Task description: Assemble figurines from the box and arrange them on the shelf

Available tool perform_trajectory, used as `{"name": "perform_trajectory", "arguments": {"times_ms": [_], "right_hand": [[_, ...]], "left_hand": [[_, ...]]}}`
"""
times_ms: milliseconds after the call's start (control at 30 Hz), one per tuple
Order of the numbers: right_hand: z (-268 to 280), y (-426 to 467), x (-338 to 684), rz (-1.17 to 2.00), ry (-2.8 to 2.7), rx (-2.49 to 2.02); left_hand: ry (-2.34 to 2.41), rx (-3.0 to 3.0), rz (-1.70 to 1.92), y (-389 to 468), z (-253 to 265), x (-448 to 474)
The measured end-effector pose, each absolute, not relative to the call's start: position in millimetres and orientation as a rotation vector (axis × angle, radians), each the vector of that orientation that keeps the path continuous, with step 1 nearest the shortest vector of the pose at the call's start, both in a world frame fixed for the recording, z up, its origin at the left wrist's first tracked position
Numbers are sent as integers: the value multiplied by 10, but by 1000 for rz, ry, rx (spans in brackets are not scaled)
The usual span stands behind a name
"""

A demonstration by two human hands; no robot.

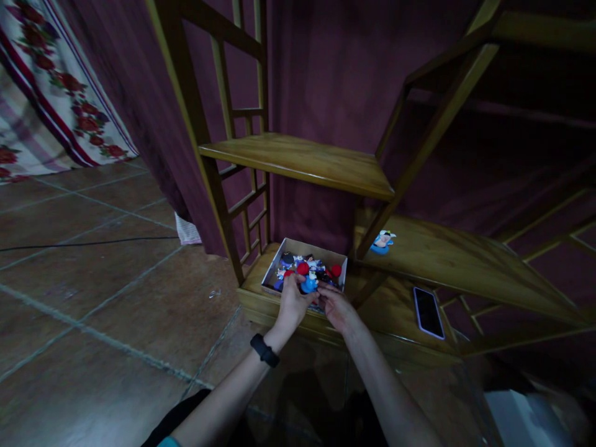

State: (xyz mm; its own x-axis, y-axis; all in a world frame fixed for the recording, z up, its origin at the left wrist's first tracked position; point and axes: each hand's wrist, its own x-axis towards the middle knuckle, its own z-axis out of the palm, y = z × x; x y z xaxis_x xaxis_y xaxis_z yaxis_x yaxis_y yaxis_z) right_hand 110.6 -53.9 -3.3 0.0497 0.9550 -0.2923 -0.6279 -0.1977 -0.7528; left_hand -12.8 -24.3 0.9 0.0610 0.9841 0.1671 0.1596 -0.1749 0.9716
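A shallow open cardboard box (pixel 336 257) sits on the bottom shelf, filled with several small toy figurines in red, white, black and blue. Over its front edge, my left hand (pixel 293 305) has its thumb and fingers closed round a blue figurine (pixel 308 284). Close by on the right is my right hand (pixel 337 310), its fingers stretched out toward the same figurine. Whether those fingertips touch it is hard to make out. Another blue figurine (pixel 382 243) with a light-coloured top stands on the higher shelf to the right.
The wooden rack (pixel 298 160) has slanted posts and a shelf above the box. A phone (pixel 428 312) lies on the lower right board. Dark purple curtain (pixel 316 74) hangs behind. A black cable (pixel 93 242) crosses the tiled floor; a pale box (pixel 521 416) is at lower right.
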Motion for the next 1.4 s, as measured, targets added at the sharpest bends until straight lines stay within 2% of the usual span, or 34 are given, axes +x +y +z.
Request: {"name": "perform_trajectory", "arguments": {"times_ms": [167, 700, 1100, 1400], "right_hand": [[-43, -546, 1100, 1521, -438, -926], [-116, -550, 1138, 1538, -406, -894], [-77, -531, 1172, 1585, -416, -966], [-59, -551, 1152, 1544, -409, -1017]], "left_hand": [[1291, 1801, 1203, -315, 77, -117], [1217, 2159, 969, -501, 228, -144], [1106, 1656, 1092, -189, -93, -157], [765, 1027, 894, -162, 107, -218]]}}
